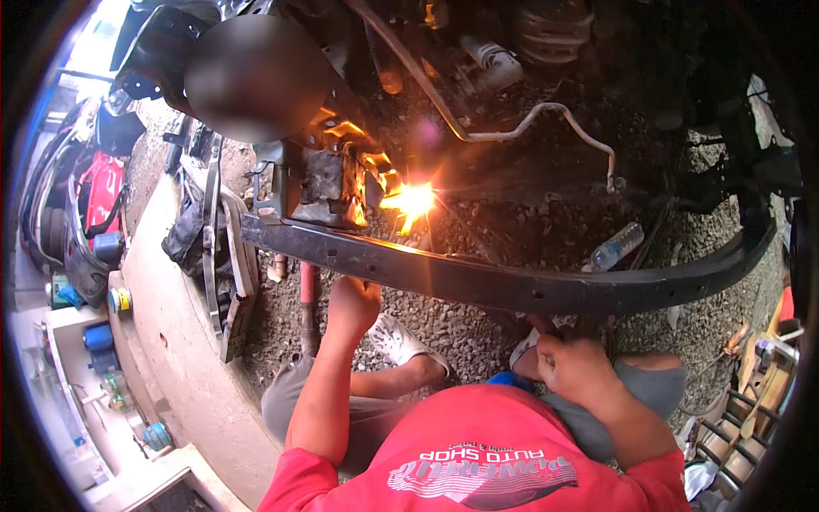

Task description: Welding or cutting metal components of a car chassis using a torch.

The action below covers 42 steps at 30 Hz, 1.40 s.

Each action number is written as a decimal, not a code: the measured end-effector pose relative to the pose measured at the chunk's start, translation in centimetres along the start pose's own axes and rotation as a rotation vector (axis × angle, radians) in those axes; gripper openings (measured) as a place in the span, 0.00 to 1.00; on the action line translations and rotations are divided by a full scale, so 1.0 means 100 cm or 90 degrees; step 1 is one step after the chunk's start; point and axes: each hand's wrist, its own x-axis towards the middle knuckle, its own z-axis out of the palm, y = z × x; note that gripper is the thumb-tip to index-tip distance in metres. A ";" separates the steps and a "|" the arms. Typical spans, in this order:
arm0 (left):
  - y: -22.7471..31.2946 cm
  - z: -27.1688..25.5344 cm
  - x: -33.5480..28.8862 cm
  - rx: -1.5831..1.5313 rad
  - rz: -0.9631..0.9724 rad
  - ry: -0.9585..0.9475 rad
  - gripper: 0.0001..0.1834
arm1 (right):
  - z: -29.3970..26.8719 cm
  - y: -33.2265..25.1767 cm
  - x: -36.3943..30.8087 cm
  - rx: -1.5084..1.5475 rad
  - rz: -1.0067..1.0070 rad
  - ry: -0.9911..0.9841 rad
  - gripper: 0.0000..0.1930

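Observation:
A long curved black bumper beam (478, 282) runs across in front of me. My left hand (353, 305) is closed at its lower edge, left of the middle, with the fingertips partly hidden against it. Below the beam, over my right knee, my right hand (580, 369) is closed in a fist; a short brown rod-like piece (541, 323) shows beside its thumb, and what the fingers hold is mostly hidden. Just beyond the beam, a bright flame-like glare (414, 200) burns beside a metal bracket (328, 188) at the beam's left end, with glowing orange edges.
A bent metal pipe (512, 132) crosses the dark vehicle underside. On the gravel lies a plastic bottle (616, 247). A red-handled tool (307, 294) stands left of my left hand. Car parts (213, 230) lie at left; a black rack (734, 435) stands at lower right.

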 end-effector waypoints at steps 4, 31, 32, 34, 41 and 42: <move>0.006 -0.006 0.000 0.085 0.002 -0.018 0.16 | 0.002 0.000 0.001 -0.009 0.005 0.002 0.11; 0.017 -0.014 0.005 0.108 0.022 -0.010 0.14 | -0.007 -0.003 0.010 0.002 0.020 -0.028 0.17; 0.016 -0.013 0.005 0.108 0.023 -0.010 0.14 | -0.007 -0.002 0.009 0.002 0.021 -0.028 0.17; 0.013 -0.013 0.004 0.104 0.041 0.006 0.15 | -0.006 -0.002 0.010 0.009 0.017 -0.020 0.16; 0.017 -0.013 0.004 0.115 0.007 -0.014 0.15 | -0.003 0.001 0.009 0.004 0.012 -0.022 0.12; 0.017 -0.013 0.003 0.119 0.011 -0.011 0.15 | -0.002 0.001 0.009 0.005 0.000 -0.001 0.11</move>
